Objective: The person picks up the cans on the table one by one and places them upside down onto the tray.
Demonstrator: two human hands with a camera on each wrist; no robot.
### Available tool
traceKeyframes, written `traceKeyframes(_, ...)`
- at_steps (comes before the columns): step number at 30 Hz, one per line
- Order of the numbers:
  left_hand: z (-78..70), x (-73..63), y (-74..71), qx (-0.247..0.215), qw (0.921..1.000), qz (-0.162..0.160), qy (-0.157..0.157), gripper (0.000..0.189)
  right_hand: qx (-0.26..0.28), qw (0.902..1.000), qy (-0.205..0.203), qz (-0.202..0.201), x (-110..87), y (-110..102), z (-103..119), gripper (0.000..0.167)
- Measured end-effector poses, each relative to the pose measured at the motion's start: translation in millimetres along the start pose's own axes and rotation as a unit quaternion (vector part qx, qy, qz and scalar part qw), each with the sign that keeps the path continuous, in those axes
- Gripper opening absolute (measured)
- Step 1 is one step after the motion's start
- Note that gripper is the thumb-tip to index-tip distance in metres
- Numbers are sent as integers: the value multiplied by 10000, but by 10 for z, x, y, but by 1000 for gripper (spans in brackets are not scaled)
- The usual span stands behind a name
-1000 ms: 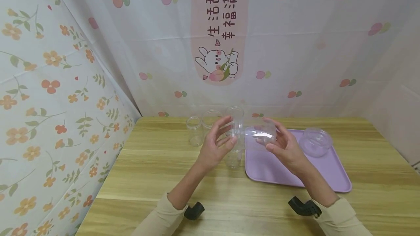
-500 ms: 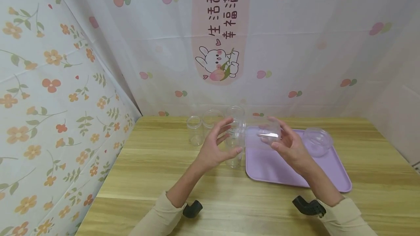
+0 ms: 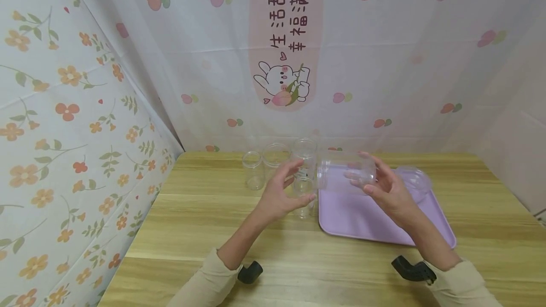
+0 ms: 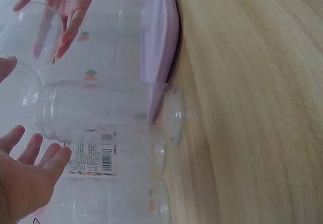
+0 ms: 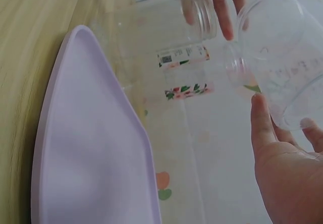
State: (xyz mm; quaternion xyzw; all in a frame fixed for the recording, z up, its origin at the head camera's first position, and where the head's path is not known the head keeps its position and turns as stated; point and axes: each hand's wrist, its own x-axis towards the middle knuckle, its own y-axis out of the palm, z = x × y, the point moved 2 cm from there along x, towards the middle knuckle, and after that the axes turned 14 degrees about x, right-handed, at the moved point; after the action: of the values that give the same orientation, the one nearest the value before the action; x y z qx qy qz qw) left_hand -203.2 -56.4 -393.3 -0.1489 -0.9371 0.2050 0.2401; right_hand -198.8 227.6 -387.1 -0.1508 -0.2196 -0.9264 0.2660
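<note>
My right hand (image 3: pixel 392 198) grips a clear plastic jar (image 3: pixel 341 174) near its base, fingers and thumb on either side. The jar lies sideways in the air over the left part of the tray, its threaded mouth facing left. Just left of that mouth is my left hand (image 3: pixel 277 198), with fingers and thumb spread and nothing in its grasp. Several clear jars (image 3: pixel 254 174) stand upright behind and beside the left hand. In the left wrist view, a printed label (image 4: pixel 96 158) shows at the standing jars, close to the left fingers.
A light purple tray (image 3: pixel 362 221) rests on the wooden table (image 3: pixel 192 231), with a rounded clear container (image 3: pixel 415 181) on its right side, partly behind the right hand. A patterned curtain (image 3: pixel 384 60) hangs along the table's back edge.
My right hand has moved right with the jar. Its mouth end was between my left thumb and fingers and has come out to the right; the left hand stays nearly in place.
</note>
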Motion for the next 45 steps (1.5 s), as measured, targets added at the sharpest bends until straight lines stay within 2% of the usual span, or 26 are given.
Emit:
traceKeyframes(6,40,-10,41,328,9993,22,-195,76,-158,9999,-11,-68,-47,-87,58,69)
traceKeyframes(11,61,-13,59,399,9986,70,-328,72,-271,9996,-73,-34,-77,-127,108,69)
traceKeyframes(17,66,-25,70,612,9971,121,-447,67,-478,9987,53,-142,-106,-146,151,70)
traceKeyframes(22,73,-28,74,791,9960,138,-403,62,-665,9976,102,-132,-119,-169,168,71)
traceKeyframes(35,140,-29,93,901,9954,134,-305,53,-909,9955,159,-227,-145,-251,187,72)
traceKeyframes(45,142,-21,108,923,9951,112,-339,53,-860,9958,170,-275,-147,-277,190,73)
